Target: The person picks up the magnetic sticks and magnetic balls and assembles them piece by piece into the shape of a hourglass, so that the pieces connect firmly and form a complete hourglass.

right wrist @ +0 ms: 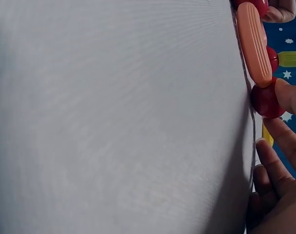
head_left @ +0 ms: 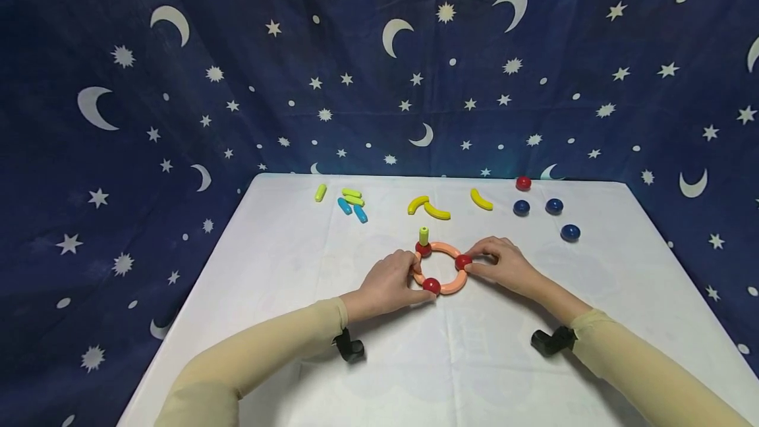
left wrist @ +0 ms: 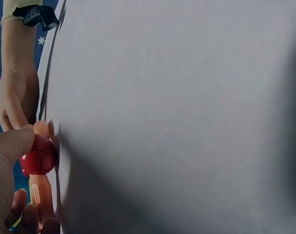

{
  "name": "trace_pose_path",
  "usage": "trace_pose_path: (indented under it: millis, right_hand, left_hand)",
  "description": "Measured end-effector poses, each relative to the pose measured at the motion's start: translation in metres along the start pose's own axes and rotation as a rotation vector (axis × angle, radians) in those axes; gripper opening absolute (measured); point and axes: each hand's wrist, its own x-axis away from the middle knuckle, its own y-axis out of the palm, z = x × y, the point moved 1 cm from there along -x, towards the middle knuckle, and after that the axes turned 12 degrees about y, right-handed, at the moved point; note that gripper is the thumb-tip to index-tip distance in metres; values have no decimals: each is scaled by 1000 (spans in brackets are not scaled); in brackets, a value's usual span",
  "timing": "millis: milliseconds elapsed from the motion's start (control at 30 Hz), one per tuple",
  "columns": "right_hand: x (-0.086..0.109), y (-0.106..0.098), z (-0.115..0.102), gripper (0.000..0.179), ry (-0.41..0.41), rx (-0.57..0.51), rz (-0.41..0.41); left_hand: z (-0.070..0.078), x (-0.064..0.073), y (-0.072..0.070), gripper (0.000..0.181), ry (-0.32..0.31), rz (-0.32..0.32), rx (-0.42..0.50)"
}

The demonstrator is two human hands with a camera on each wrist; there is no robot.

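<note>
A ring of orange curved toy rods (head_left: 453,285) joined by red balls lies flat on the white table. On its far-left red ball (head_left: 423,249) a short lime-green rod (head_left: 423,236) stands upright. My left hand (head_left: 388,283) grips the ring's left side; its thumb rests against the near red ball (left wrist: 40,155) and its fingers curl by the orange rod (left wrist: 41,197). Between thumb and fingers, my right hand (head_left: 504,265) pinches the ring's right red ball (right wrist: 268,101). Part of the ring's left side is hidden behind the left fingers.
Lime-green rods (head_left: 354,201) and blue rods (head_left: 360,213) lie at the back left. Yellow curved rods (head_left: 437,211) sit behind the ring. Blue balls (head_left: 570,233) and a loose red ball (head_left: 523,183) are at the back right. A dark star-patterned cloth (head_left: 356,130) hangs behind the table.
</note>
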Motion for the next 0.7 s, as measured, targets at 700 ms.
trace_pose_path:
  millis: [700]
  right_hand:
    - [24, 10, -24, 39, 88, 105, 84]
  left_hand:
    - [-24, -3, -16, 29, -66, 57, 138]
